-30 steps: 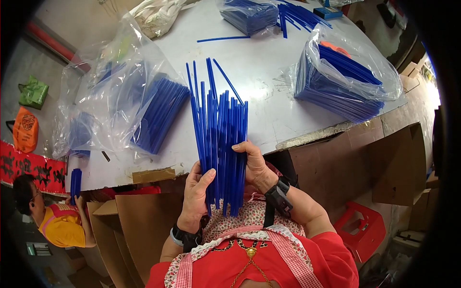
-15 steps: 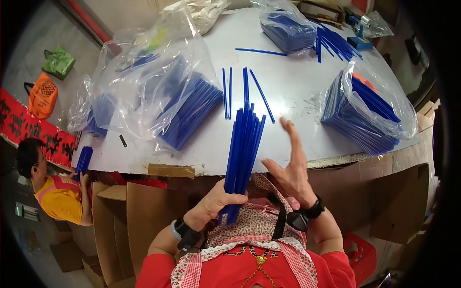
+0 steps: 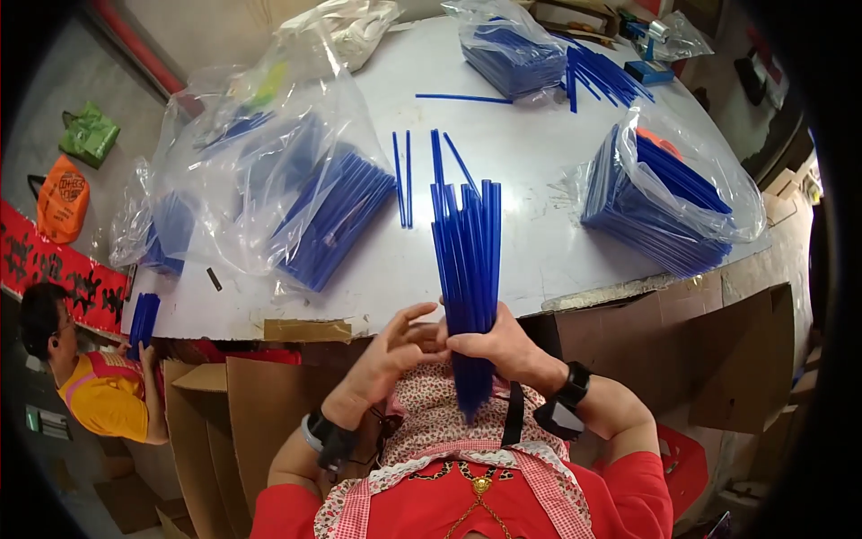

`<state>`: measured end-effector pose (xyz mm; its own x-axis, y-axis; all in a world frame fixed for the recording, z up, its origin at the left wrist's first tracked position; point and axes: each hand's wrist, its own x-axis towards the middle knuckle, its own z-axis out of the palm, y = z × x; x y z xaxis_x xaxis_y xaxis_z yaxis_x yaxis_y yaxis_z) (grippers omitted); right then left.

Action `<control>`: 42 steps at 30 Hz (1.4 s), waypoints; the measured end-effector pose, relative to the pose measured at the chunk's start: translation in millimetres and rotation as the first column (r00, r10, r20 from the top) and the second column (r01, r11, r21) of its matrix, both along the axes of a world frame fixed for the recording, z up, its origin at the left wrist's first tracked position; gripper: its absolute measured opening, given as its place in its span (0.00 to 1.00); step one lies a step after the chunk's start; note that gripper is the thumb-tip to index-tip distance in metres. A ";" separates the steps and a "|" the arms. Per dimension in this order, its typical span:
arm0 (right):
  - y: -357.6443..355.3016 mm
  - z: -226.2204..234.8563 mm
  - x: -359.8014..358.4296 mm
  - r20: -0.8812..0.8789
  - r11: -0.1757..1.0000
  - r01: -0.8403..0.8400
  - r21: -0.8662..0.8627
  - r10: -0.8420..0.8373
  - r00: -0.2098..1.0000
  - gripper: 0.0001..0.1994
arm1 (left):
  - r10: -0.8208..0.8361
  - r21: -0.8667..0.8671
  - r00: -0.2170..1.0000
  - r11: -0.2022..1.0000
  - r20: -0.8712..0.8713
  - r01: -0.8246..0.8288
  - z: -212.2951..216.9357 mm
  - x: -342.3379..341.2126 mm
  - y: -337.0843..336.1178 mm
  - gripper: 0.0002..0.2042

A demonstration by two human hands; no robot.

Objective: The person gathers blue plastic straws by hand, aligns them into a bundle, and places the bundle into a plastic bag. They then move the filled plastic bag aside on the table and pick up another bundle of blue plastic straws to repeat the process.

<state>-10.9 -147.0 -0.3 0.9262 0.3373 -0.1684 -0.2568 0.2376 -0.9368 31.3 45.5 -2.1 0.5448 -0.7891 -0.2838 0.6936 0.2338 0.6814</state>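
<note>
A bundle of long blue plastic tubes (image 3: 467,251) stands nearly upright in front of me, its lower end over my apron. My right hand (image 3: 505,346) is wrapped round the bundle's lower part from the right. Close against its left side is my left hand (image 3: 406,346), with fingers apart and slightly curled; the fingertips near the bundle are partly hidden. On the white table beyond, two loose blue tubes (image 3: 402,180) lie side by side. Behind the bundle's top, a couple more tubes (image 3: 437,157) show in part.
Clear bags of blue tubes lie left (image 3: 337,220), far (image 3: 512,58) and right (image 3: 660,202) on the table (image 3: 539,260). Loose tubes (image 3: 597,76) spread at the back. Open cardboard boxes (image 3: 287,422) stand below the near edge. A co-worker (image 3: 103,386) at left holds blue tubes.
The bundle has passed from my left hand to my right. My left hand has let go and opened beside it. The view has shifted slightly.
</note>
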 end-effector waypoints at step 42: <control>0.1 -47.9 16.1 -0.311 0.594 0.355 0.722 -0.180 0.933 0.34 | 0.198 0.280 0.978 0.937 0.070 -0.210 -17.3 -44.8 0.7 0.17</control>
